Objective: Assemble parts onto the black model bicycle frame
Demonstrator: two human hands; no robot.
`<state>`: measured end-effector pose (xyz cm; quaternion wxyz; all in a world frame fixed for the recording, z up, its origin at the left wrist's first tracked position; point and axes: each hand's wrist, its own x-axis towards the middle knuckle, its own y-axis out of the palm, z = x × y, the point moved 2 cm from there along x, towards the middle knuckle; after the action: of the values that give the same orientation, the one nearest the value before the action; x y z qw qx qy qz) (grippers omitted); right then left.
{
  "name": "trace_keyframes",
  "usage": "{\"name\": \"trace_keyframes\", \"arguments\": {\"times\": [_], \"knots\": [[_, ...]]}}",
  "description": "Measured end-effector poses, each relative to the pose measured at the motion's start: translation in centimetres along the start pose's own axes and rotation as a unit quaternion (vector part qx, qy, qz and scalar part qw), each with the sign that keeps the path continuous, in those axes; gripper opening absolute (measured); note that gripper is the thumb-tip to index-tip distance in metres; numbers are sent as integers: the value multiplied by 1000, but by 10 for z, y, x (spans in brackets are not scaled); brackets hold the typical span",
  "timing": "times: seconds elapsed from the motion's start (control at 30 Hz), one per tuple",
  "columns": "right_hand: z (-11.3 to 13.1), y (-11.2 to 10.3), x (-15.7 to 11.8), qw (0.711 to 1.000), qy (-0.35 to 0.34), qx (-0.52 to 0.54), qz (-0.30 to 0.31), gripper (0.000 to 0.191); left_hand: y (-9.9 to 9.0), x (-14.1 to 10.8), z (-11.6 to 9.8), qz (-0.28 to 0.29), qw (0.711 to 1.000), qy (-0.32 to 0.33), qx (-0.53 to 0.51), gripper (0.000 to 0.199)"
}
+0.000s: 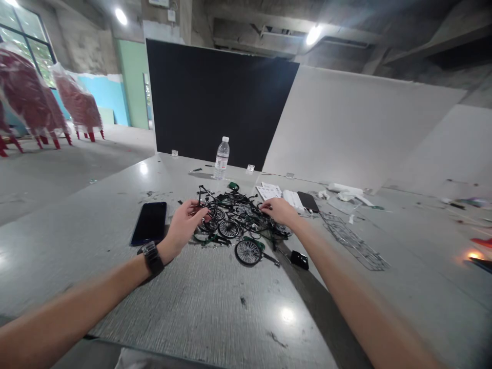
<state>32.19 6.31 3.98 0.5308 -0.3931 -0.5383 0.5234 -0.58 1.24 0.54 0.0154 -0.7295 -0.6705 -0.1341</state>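
A heap of black model bicycle parts [240, 212] lies on the grey table, with small spoked wheels and a few green pieces among them. At its left side my left hand [184, 223] is closed, thumb against fingers, on a thin black model bicycle frame [203, 195] that stands up beyond the fingertips. My right hand [280, 210] reaches over the right side of the heap, its fingers pinched together; what is between them is too small to make out. Nearest to me lies one spoked wheel [248, 253], beside a green piece.
A dark phone [149, 223] lies left of the heap, and a water bottle [222, 159] stands behind it. To the right are printed sheets [269, 191], a black flat object [308, 202], a grey parts sprue [355, 241] and a small black box [299, 260]. Upright boards [219, 102] line the back.
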Motion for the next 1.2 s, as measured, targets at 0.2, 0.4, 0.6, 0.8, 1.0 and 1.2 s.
{"name": "trace_keyframes", "arguments": {"times": [0.2, 0.4, 0.6, 0.8, 1.0, 1.2], "knots": [[-10, -6, -16, 1000, 17, 17, -14, 22, -1, 1, 0, -9, 1000, 9, -8, 30], [-18, -8, -26, 999, 27, 29, -14, 29, -3, 0, 1, -22, 1000, -1, -6, 33], [-36, -28, -38, 998, 46, 38, 17, 27, -2, -1, -1, -21, 1000, -1, 10, 38], [-44, -28, -47, 993, 58, 10, 104, 42, -2, -1, 2, -24, 1000, -7, 8, 37], [-36, -20, -45, 992, 62, 1, 108, 44, 0, -3, -2, -25, 1000, -5, 10, 40], [-33, -26, -47, 993, 77, -7, 85, 47, 1, -4, -3, -25, 1000, -9, 11, 40]]}}
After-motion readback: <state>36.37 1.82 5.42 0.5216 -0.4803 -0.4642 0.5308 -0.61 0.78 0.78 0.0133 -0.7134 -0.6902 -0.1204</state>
